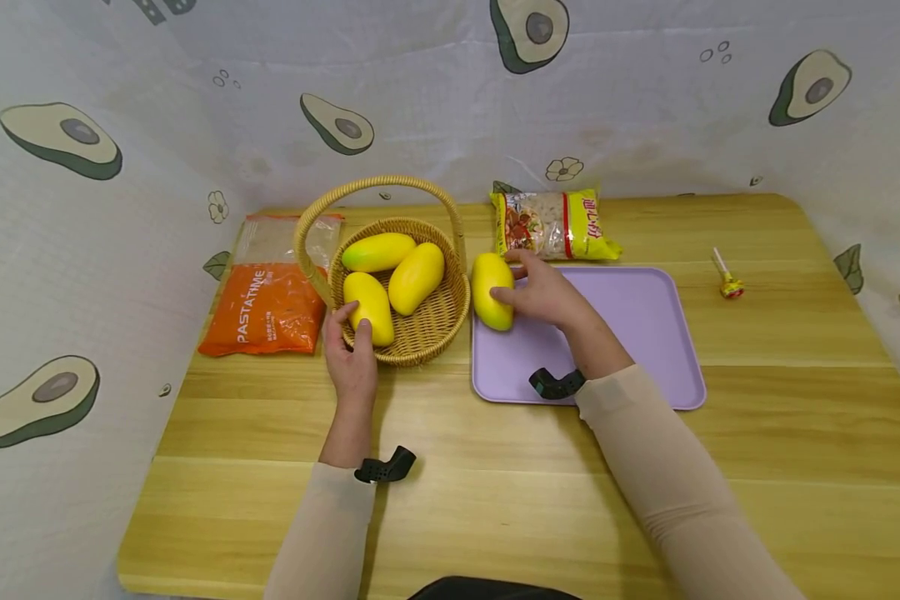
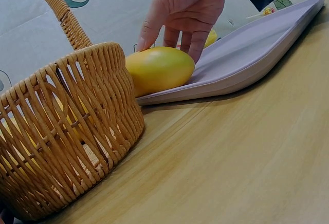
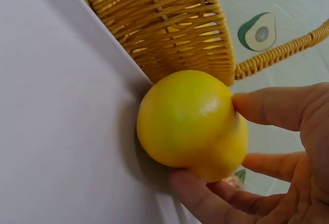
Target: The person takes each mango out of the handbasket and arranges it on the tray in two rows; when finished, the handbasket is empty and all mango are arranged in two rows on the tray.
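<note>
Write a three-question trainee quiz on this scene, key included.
1. How many mangoes lie inside the wicker basket?
2. True or false: the lollipop lies on the purple tray.
3. Which hand holds the mango at the tray edge nearest the basket: A) left, B) right, C) both?

Key:
1. Three.
2. False; it lies on the wooden table, right of the tray in the head view.
3. B; the right hand.

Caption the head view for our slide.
Right hand grips a mango at a lilac tray; left hand touches a basket holding three mangoes.
</note>
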